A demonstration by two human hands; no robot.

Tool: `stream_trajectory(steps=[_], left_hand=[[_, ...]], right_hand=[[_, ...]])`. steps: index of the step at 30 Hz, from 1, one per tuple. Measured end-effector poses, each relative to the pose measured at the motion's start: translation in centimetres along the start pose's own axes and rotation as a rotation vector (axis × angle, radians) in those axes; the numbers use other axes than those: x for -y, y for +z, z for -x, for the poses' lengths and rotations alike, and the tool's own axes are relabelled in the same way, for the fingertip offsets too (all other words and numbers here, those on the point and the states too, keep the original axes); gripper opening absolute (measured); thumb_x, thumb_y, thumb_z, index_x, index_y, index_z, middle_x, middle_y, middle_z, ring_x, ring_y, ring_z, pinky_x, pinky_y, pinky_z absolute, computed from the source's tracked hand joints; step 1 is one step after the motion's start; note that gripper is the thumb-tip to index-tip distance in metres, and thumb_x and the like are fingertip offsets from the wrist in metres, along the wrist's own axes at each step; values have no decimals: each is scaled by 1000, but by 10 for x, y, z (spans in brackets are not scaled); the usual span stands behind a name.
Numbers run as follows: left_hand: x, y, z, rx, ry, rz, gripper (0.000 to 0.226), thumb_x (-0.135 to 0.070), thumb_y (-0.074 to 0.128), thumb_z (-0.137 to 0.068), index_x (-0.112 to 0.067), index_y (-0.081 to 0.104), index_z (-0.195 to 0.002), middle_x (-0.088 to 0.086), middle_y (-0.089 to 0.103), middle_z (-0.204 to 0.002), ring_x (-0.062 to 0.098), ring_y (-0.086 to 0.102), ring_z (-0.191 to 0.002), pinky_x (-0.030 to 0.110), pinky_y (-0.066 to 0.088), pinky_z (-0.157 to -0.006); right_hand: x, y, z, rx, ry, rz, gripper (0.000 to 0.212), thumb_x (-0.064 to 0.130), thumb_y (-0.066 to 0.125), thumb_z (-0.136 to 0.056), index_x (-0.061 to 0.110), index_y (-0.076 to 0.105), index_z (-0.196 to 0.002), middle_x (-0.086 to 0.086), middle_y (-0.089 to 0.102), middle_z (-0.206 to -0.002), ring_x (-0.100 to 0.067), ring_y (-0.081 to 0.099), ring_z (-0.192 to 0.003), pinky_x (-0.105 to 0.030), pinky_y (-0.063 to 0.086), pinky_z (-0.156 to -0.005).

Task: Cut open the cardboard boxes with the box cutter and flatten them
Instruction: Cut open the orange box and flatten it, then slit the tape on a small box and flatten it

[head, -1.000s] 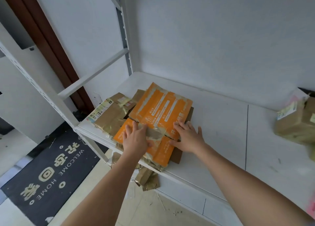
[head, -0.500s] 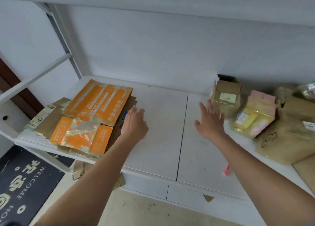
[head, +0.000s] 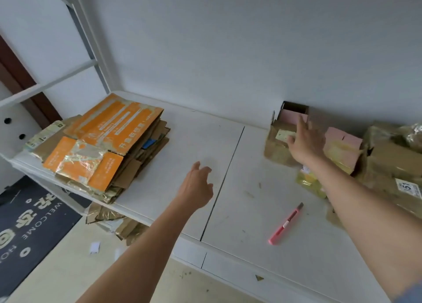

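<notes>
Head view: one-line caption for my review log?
Right hand reaches a taped box; cutter lies on the table.

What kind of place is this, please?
Probably a home entrance or storage corner, used to break down parcels: a "WELCOME HOME" doormat on the floor, a white metal shelf rack, and taped delivery boxes beside a stack of flattened cardboard.
</notes>
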State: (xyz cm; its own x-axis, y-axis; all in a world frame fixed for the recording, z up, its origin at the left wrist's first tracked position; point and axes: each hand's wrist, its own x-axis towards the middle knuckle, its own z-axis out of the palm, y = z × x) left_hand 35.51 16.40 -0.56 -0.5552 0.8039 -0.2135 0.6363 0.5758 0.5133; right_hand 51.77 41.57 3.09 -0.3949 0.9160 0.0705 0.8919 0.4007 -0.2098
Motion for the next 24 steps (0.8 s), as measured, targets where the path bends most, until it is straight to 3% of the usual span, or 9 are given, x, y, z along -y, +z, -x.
stream_trajectory(steps=[4, 8, 10, 14, 16, 18, 20, 21, 24], left_hand=[[13, 1, 7, 1, -68, 7, 46, -22, 55, -99, -22, 44, -143, 6, 19, -161, 21, 46, -133, 31, 36, -106], [15, 3, 10, 5, -73, 20, 45, -22, 57, -98, -20, 46, -142, 7, 27, -158, 19, 44, -135, 28, 33, -107], [13, 4, 10, 17, -55, 11, 45, -22, 57, -97, -18, 47, -141, 7, 32, -155, 16, 41, -137, 26, 30, -108], [7, 1, 4, -12, -31, 48, 44, -25, 58, -97, -17, 49, -139, 7, 42, -149, 20, 39, -138, 28, 29, -111], [3, -2, 1, -42, -45, 163, 45, -30, 59, -97, -17, 50, -139, 6, 45, -146, 23, 45, -133, 33, 36, -110], [-2, -10, -3, -86, -95, 316, 51, -42, 56, -97, -18, 47, -141, 6, 47, -146, 24, 47, -132, 38, 39, -109], [-7, -19, -5, -119, -165, 496, 62, -54, 49, -96, -20, 40, -147, 7, 45, -148, 25, 46, -132, 42, 40, -109], [-10, -23, -7, -118, -191, 590, 65, -57, 45, -96, -21, 36, -150, 7, 43, -150, 25, 45, -133, 44, 39, -110], [-17, -34, -8, -86, -199, 785, 69, -64, 32, -97, -28, 23, -155, 2, 31, -158, 27, 37, -140, 50, 31, -115]], right_hand=[[-3, 6, 12, 57, -89, -85, 63, 53, 66, -86, 26, 49, -140, -14, 22, -151, -40, 29, -137, -49, 23, -116], [-3, 10, 28, 172, -201, -4, 83, 39, 85, -70, 34, 40, -140, -6, 17, -156, -39, 36, -137, -63, 9, -115], [-3, 13, 36, 113, -206, 59, 73, 28, 77, -80, 29, 38, -142, -4, 34, -147, -39, 47, -127, -65, 14, -115], [2, 11, 46, 34, -229, -12, 55, 32, 65, -91, 20, 43, -139, -4, 51, -139, -34, 55, -120, -61, 17, -115], [6, 7, 52, 14, -257, -255, 56, 33, 67, -91, 17, 45, -139, -4, 55, -136, -30, 56, -120, -55, 27, -114], [13, -3, 58, -2, -225, -618, 51, 34, 70, -89, 16, 51, -133, -2, 63, -118, -23, 61, -107, -39, 48, -96], [22, -11, 65, 38, -95, -926, 38, 39, 67, -92, 19, 57, -122, 6, 68, -102, -17, 67, -93, -19, 51, -74], [27, -13, 67, 116, 12, -1113, 33, 42, 63, -94, 19, 59, -118, 6, 71, -99, -18, 71, -90, -16, 49, -72], [32, -14, 70, 482, 343, -1693, 35, 41, 54, -100, 12, 58, -119, -10, 76, -100, -32, 74, -91, -35, 55, -89]])
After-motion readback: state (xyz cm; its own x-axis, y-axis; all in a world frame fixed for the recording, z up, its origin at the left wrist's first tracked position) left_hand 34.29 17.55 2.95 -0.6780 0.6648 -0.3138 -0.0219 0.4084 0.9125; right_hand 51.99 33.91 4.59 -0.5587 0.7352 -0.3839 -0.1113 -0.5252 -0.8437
